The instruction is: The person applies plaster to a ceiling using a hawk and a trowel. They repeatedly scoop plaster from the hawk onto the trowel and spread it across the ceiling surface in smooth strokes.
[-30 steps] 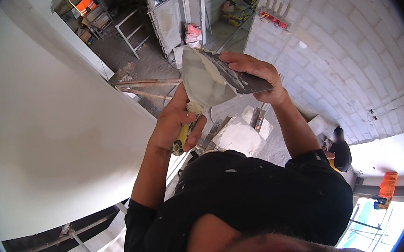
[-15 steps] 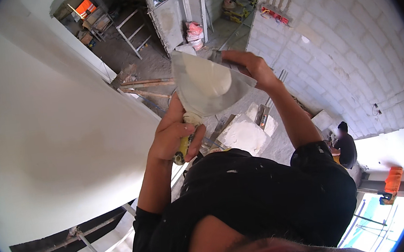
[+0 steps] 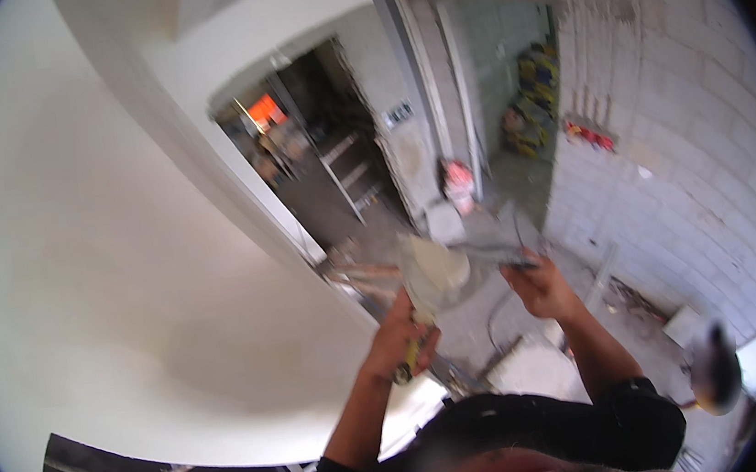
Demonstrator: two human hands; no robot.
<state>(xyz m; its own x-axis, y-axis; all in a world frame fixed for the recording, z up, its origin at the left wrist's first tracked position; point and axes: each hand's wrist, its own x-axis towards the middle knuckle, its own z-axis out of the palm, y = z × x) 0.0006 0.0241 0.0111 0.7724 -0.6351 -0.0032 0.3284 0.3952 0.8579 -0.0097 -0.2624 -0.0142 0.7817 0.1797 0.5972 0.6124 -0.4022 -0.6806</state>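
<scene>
My left hand [image 3: 394, 343] is closed round the yellow-and-dark handle of a wide putty knife [image 3: 443, 299]. Its broad blade points up and away from me, with a thick pale lump of plaster [image 3: 441, 264] spread over it. To the right, my right hand [image 3: 542, 287] grips a thin flat-bladed tool [image 3: 490, 248], seen almost edge-on and blurred. That blade reaches left toward the putty knife's; whether the two touch I cannot tell.
A smooth pale wall [image 3: 126, 290] fills the left side; a bare block wall [image 3: 670, 205] stands right. Below my hands lies a plaster-smeared board [image 3: 531, 372]. Ahead are a ladder [image 3: 352, 179], a pink-and-white sack [image 3: 458, 183] and stacked bags [image 3: 532, 105]. A blurred person [image 3: 717, 371] is at right.
The view has tilted up, so both hands sit lower in the picture. My right hand has come off from behind the putty knife's blade to its right side.
</scene>
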